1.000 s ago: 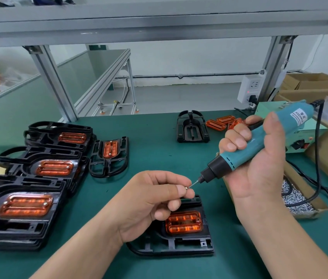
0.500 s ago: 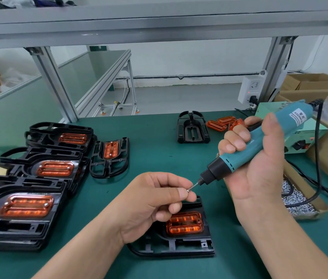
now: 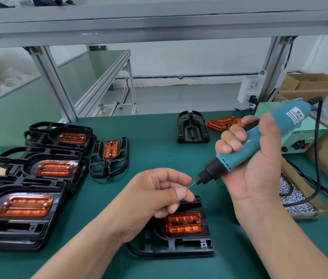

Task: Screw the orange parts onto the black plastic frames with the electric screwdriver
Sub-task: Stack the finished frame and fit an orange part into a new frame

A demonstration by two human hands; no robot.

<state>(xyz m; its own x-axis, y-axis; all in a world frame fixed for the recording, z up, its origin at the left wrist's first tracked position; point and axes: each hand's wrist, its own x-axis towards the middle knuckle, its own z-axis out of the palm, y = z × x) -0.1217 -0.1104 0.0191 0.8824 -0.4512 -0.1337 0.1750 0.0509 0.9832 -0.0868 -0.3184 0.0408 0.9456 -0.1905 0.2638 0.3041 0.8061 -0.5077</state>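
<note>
While we look down through the head camera, we see the left hand (image 3: 155, 196) raised a little above the green table (image 3: 155, 150), its thumb and forefinger pinching a small screw (image 3: 185, 189) and its other fingers curled beneath. The right hand (image 3: 255, 170) is wrapped round the body of the teal electric screwdriver (image 3: 259, 141), which tilts down and to the left so that its bit tip meets the screw. We cannot tell whether the screw is already seated on the bit.

Directly under the left hand a black frame (image 3: 179, 246) lies flat on the table, with an orange part (image 3: 184, 222) set into its recess. We see screw holes at that part's ends, though the hand hides part of the frame.

At the left edge we count three stacks of frames (image 3: 18, 224), each topped by a fitted orange piece, and just beside them a single frame (image 3: 108, 156) lying alone. Farther back stands an empty frame (image 3: 192, 127), with loose orange parts (image 3: 222, 122) just beside it on the right.

To the right of the right hand we find a cardboard tray of screws (image 3: 298, 200), the screwdriver's black cable crossing it, and behind it a pale green power box (image 3: 300, 137).
</note>
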